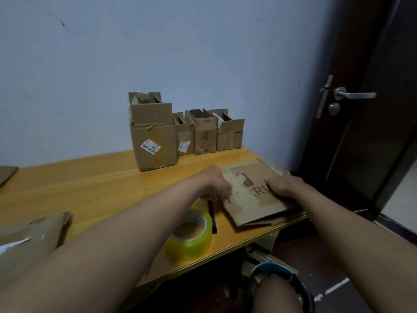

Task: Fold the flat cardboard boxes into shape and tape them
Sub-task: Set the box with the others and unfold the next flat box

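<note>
At nine o'clock on the yellow wooden table (94, 186) lies a flattened brown cardboard piece with a white label (33, 236). Toward twelve o'clock, against the wall, four already shaped brown cardboard boxes (182, 132) stand in a row with flaps up. Near the front edge at six o'clock sits a roll of clear yellowish packing tape (191, 236), a thin black tool (212, 216) just beside it.

The left hand (214, 184) curls its fingers round the left edge of the flat brown cardboard box with dark red print (252, 195), which lies at three o'clock on a small stack at the table's corner. The right hand (282, 181) pinches its right edge.

The stack overhangs the corner, so a hasty lift could probably drag the lower sheets off. The worn, patchy surface suggests weak creases that may tear when opened.
</note>
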